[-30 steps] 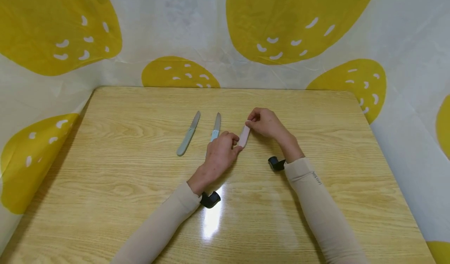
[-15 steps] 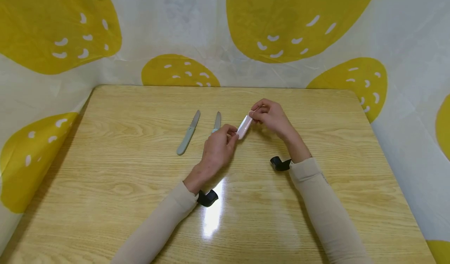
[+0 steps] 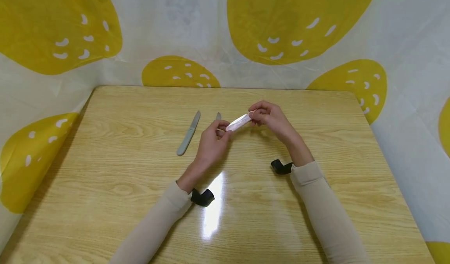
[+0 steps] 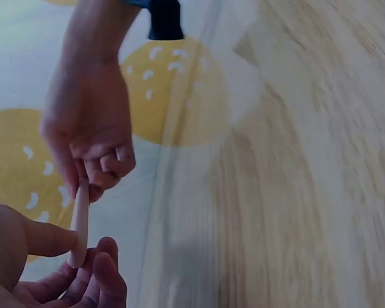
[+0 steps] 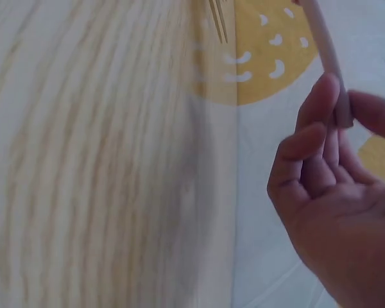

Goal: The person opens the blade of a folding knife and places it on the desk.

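Note:
A pink folding knife [image 3: 239, 122], its blade folded in against the handle, is held up over the table between both hands. My left hand [image 3: 212, 143] pinches its near left end between thumb and fingers. At the other end, the thumb and fingertips of my right hand [image 3: 272, 118] grip it. Both wrist views show the slim pink handle [image 4: 81, 218] edge-on, spanning the two hands. Just beyond the left hand, only the blade tip of a second knife [image 3: 218, 116] shows; its light blue handle is hidden.
A grey-green folding knife [image 3: 188, 135] lies unfolded left of the hands, blade pointing away. The wooden table [image 3: 123, 158] ends at a white cloth [image 3: 197, 22] with yellow lemon-like prints, which surrounds the back and sides.
Both hands have raised the pink knife from lower over the table. The left hand has shifted left and up, turning the knife flatter across the view; it now covers more of the blue knife.

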`<state>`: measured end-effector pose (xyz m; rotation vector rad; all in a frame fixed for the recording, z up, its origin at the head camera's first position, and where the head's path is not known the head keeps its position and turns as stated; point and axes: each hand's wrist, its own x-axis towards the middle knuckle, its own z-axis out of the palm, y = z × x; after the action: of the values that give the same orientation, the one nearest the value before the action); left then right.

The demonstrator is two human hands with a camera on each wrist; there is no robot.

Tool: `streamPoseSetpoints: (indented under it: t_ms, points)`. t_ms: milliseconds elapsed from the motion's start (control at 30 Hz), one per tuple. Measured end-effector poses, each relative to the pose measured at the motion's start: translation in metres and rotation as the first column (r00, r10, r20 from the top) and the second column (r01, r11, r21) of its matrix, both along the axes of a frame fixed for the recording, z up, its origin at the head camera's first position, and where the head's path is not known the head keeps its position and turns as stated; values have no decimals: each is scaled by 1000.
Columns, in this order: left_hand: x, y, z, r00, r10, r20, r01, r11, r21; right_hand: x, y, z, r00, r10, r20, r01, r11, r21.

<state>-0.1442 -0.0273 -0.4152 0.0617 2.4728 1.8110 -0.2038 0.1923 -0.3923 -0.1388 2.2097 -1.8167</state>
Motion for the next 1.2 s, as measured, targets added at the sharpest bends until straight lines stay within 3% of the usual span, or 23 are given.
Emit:
streamPoseSetpoints:
  t_ms: [167,433,733,1033,1200]
  points:
    - [-1,-9,3,999,34,36,-40,982,184,2,1,-1,996,86,34,-86,996,1]
    - [-4,-17,6,997,72,16,-73,964,254,6,-3,-2,981,184,54,-184,983,-11]
    - [-9,-18,8,993,114,30,-117,921,371,11,-9,-4,956,289,51,-288,957,-20]
    - [-8,-19,7,995,93,21,-90,850,518,16,-21,-4,936,351,6,-351,936,5]
    - [-8,-21,8,996,89,20,-87,856,510,16,-29,-2,931,362,-50,-355,928,114]
